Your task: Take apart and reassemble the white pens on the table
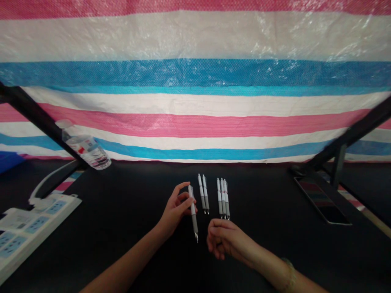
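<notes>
My left hand holds a white and grey pen between thumb and fingers, its metal tip pointing down toward me. Just right of it, two similar pens lie side by side on the black table. Farther right is a group of three more pens, close together with their tips toward me. My right hand is just below that group, its fingers curled loosely and apart, with nothing seen in them.
A white power strip lies at the left, with a clear water bottle behind it. A dark phone rests at the right. Black bars slant up on both sides before a striped sheet.
</notes>
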Demonstrator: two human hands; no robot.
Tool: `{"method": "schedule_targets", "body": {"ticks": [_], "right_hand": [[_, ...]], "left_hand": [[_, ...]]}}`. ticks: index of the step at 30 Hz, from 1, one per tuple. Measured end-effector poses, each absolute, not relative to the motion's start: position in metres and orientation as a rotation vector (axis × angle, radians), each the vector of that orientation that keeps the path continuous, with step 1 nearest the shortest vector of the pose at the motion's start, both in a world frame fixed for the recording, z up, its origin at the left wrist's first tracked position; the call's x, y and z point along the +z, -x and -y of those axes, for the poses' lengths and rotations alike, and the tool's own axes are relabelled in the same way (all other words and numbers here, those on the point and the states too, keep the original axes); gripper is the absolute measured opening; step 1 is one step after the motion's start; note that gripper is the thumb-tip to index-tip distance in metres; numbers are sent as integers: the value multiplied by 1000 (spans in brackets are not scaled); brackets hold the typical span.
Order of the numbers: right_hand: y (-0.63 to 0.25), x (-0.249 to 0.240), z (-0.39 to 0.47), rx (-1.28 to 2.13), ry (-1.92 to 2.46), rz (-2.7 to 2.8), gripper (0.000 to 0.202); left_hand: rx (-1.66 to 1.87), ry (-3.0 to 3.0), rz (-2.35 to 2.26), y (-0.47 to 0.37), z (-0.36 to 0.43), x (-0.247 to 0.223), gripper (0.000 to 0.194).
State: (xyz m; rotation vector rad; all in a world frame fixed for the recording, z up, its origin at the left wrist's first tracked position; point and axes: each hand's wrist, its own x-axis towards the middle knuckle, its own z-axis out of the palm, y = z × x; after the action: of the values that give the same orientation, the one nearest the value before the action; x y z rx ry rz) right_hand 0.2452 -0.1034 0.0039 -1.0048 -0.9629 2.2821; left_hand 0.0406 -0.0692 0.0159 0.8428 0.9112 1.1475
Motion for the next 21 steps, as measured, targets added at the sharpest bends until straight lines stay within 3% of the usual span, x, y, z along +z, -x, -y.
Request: {"method": "schedule_targets", "body": {"ticks": [9, 21], "right_hand": [[-246, 6, 105, 2279, 1012, 969, 34], [-245, 7, 104, 2268, 1025, 993, 34]], "left_hand": [[1194, -840, -924, -42, 71, 15, 54], [1201, -908, -1087, -42, 63, 26, 65]]}}
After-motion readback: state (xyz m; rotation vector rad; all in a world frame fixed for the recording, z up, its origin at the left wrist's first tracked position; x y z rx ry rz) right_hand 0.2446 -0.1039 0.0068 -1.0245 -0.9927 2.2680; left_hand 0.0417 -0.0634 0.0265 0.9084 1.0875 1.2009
